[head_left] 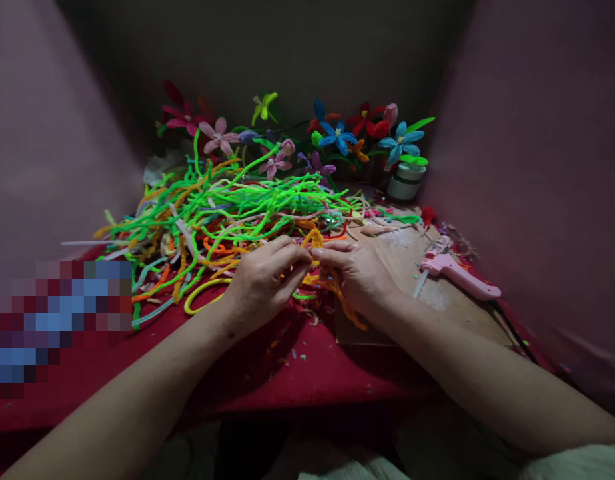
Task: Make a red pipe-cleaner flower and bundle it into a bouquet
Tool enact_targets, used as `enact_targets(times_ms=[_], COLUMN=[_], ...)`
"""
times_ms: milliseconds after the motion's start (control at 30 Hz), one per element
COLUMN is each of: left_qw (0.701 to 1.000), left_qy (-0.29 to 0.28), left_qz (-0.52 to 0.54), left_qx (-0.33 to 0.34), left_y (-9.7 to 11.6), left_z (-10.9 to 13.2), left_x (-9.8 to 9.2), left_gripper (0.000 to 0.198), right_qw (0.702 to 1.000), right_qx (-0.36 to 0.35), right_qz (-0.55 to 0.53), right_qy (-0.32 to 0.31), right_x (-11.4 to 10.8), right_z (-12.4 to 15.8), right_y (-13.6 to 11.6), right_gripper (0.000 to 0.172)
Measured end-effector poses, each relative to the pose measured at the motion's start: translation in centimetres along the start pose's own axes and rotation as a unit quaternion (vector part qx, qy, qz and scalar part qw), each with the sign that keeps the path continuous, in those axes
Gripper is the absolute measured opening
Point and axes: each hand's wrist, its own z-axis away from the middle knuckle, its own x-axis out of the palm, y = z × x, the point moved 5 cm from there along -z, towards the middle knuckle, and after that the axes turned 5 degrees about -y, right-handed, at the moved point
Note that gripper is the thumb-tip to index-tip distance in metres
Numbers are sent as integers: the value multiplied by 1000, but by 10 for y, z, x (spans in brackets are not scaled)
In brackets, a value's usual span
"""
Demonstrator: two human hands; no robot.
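Between my two hands is an orange pipe cleaner (314,238), bent into a loop that stands up above the fingertips. My left hand (270,277) pinches it from the left, fingers curled. From the other side my right hand (360,273) grips it between thumb and fingers. Loose orange lengths hang below the right palm, reaching the edge of the cardboard. Just behind the hands lies a heap of pipe cleaners (257,203), mostly bright green with some orange, pink and white. The right fingers partly hide where the loop is joined.
A pink hot glue gun (462,275) lies on a brown cardboard sheet (387,247) at the right. Finished pipe-cleaner flowers (337,137) stand along the back, beside a white-lidded jar (406,181). Scraps dot the red tablecloth (267,373). A blurred patch covers the left edge.
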Motion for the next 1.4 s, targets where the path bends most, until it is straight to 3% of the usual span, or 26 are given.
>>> enact_targets(times_ms=[267,467,900,1133,1267,1400], left_qw=[995,984,924,900,915,970], left_qy=[-16,-46,-56,-60,-66,-72], left_qz=[-98,-173,-378,-427,-393,-225], left_qx=[7,-9,37,53,58,52], left_y=[7,7,23,35,30,18], left_z=[1,3,7,7,9,10], left_x=[5,11,18,21,21,15], left_gripper=[13,14,16,18,16,16], right_qw=[999,988,970,981,984,989], right_qx=[-30,-59,-62,-31,-27,-9], right_qz=[31,139,233,189,174,149], right_qy=[-9,18,27,26,21,20], right_x=[3,4,5,4,1,-2], right_z=[4,7,4,2,2,3], right_y=[-2,-4,-4,2,1,-3], right_gripper=[12,11,20,12,12,11])
